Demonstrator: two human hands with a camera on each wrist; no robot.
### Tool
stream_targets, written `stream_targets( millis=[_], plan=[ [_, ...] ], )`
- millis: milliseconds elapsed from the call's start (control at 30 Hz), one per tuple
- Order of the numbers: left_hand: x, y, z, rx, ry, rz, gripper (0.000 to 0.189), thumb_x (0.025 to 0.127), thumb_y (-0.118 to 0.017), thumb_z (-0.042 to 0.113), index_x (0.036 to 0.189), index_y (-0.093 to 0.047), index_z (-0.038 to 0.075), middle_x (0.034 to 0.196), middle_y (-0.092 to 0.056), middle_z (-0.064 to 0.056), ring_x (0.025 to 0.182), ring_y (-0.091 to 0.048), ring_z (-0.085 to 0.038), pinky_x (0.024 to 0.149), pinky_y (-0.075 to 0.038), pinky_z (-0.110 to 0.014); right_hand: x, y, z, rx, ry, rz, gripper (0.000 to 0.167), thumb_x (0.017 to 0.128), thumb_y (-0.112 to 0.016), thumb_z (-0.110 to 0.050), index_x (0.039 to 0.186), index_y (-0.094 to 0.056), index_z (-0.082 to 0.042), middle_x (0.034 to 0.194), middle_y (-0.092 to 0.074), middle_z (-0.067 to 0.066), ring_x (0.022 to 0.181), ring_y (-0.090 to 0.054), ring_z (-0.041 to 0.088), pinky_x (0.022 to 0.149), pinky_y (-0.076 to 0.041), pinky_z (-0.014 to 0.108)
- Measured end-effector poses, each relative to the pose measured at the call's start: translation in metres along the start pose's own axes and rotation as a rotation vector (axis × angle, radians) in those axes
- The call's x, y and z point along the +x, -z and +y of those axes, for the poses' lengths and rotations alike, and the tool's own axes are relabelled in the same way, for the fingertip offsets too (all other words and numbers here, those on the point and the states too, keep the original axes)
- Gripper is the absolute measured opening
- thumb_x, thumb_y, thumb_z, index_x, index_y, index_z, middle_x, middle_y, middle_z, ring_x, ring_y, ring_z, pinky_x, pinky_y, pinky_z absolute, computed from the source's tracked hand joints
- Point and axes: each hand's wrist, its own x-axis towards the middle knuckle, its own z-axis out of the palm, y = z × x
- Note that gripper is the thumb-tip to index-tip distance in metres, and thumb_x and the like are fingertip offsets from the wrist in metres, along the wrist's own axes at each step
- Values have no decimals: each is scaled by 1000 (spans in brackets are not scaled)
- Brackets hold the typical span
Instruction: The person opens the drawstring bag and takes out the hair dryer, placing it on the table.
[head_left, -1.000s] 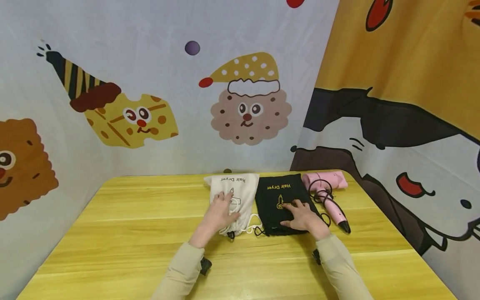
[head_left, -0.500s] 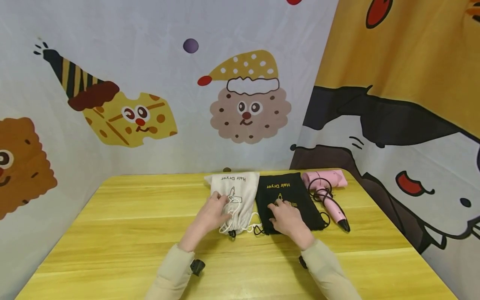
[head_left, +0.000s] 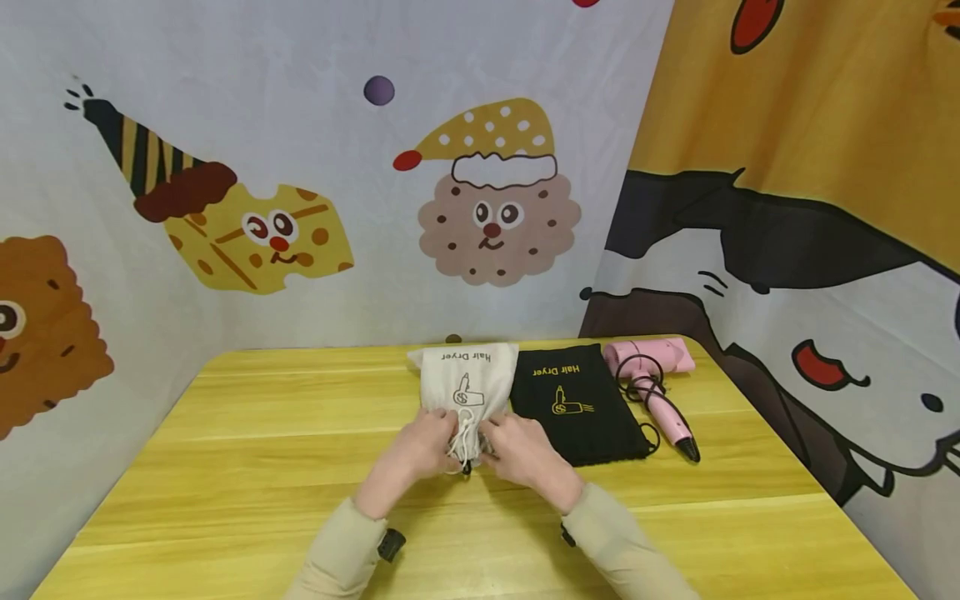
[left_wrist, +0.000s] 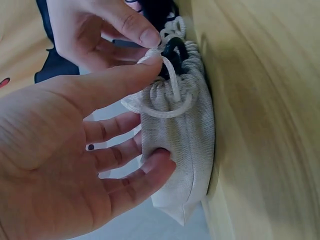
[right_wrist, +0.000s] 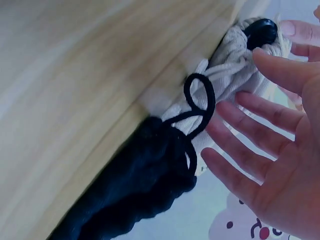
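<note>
A white drawstring bag [head_left: 468, 385] printed "Hair Dryer" lies on the yellow table [head_left: 262, 433]. Both hands meet at its gathered near end. My left hand [head_left: 423, 446] has its thumb on the white cord [left_wrist: 172, 85] by the black toggle [left_wrist: 175, 52], and its fingers rest against the bag's side [left_wrist: 187, 145]. My right hand [head_left: 517, 446] lies with straight fingers [right_wrist: 250, 105] against the white bag [right_wrist: 227, 57]. A black bag [head_left: 573, 404] lies just right of it, its black cord loop [right_wrist: 200, 100] over the white cloth.
A pink hair dryer [head_left: 651, 367] with a dark coiled cable lies at the table's far right, beside the black bag. Cartoon-printed cloth walls stand close behind and to the right. The table's left half and near strip are bare wood.
My right hand left the black bag and moved left to the white bag's mouth. My left hand slid from the bag's middle down to its cord end.
</note>
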Motion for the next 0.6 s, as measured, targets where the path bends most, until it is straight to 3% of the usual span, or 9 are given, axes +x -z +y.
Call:
stream_targets(
  millis=[267,600],
  plan=[
    [3,-4,-2,-35,-9,50,38,63,-86,15,77,-51,9,72,-52,0,68,-49,-17,56,-40,-29,3,-6,-7,-62,-8,17,34,75,-76,-43,88,-61,-15,77,-60,-3,69,-60,16,49,-47,32],
    [3,-1,-8,-37,-67,56,29,65,-83,13,76,-56,12,69,-56,3,64,-51,-14,54,-42,-28,4,-7,-13,-40,-12,16,17,77,-75,-33,87,-69,-21,87,-67,-6,77,-63,17,45,-43,31]
  ],
)
